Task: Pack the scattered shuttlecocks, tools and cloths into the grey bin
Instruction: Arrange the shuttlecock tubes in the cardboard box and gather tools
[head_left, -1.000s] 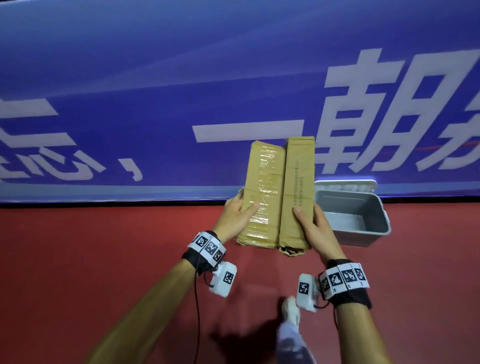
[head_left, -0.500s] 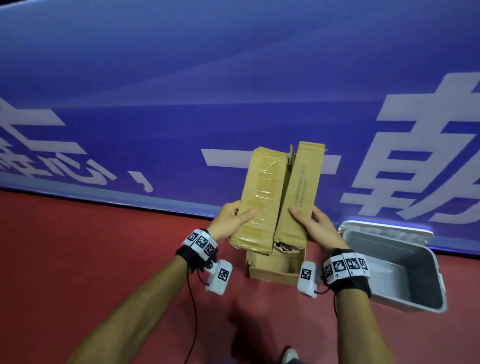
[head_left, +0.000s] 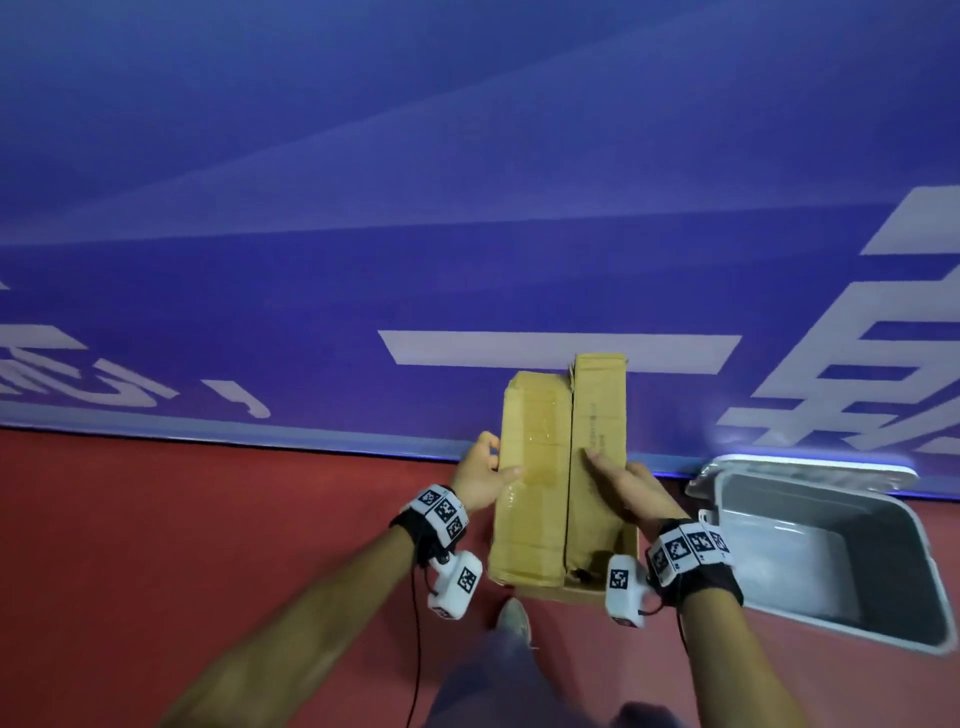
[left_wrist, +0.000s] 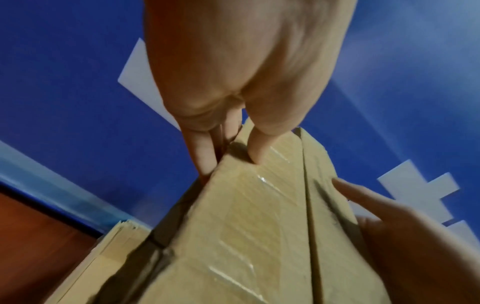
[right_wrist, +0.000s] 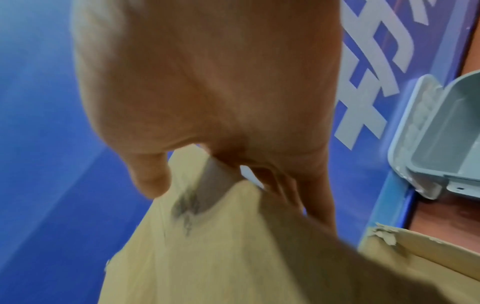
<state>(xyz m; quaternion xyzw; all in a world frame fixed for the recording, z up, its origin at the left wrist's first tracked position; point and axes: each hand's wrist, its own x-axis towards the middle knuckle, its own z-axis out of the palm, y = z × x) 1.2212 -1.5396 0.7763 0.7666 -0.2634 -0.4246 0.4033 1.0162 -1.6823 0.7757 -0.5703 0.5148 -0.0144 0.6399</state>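
Note:
A brown cardboard box (head_left: 587, 590) stands low over the red floor with its two long flaps raised side by side. My left hand (head_left: 480, 475) grips the taped left flap (head_left: 530, 467), thumb on the front and fingers behind, as the left wrist view (left_wrist: 230, 160) shows. My right hand (head_left: 623, 486) holds the printed right flap (head_left: 600, 405) the same way (right_wrist: 233, 195). The grey bin (head_left: 930, 566) sits open to the right with nothing in it. No shuttlecocks, tools or cloths are in view; the box's inside is hidden.
A blue banner wall (head_left: 363, 208) with white lettering runs close behind the box and bin. The bin's lid (head_left: 805, 465) leans back against it. My shoe (head_left: 514, 618) is just in front of the box. Red floor (head_left: 182, 545) stretches to the left.
The box has come down from in front of the bin to the bin's left. Its flaps, spread apart half a second ago, now stand pressed together. Both hands kept their hold.

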